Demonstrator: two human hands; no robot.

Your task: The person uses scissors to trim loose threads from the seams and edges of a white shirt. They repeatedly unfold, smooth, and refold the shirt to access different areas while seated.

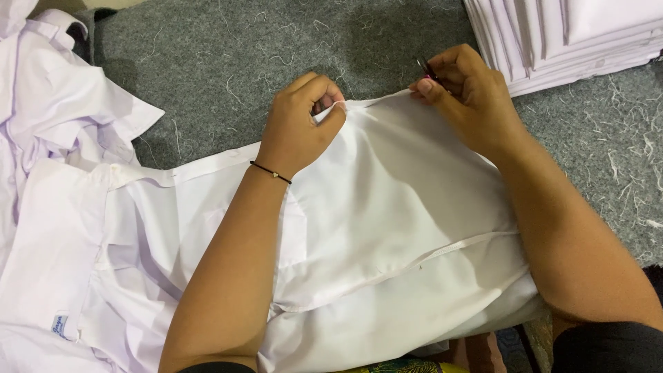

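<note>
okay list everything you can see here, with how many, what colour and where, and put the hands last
white garment: one, white, spread across the middle, its top edge pinched by both hands
loose white garments: a heap, white, at left
folded fabric stack: one stack, white, top right
grey felt surface: one, grey, strewn with thread bits, under everything
small cutting tool: one, dark, in the right hand
cord bracelet: one, black, left wrist
left hand: one, gripping the edge
right hand: one, at the edge
</note>
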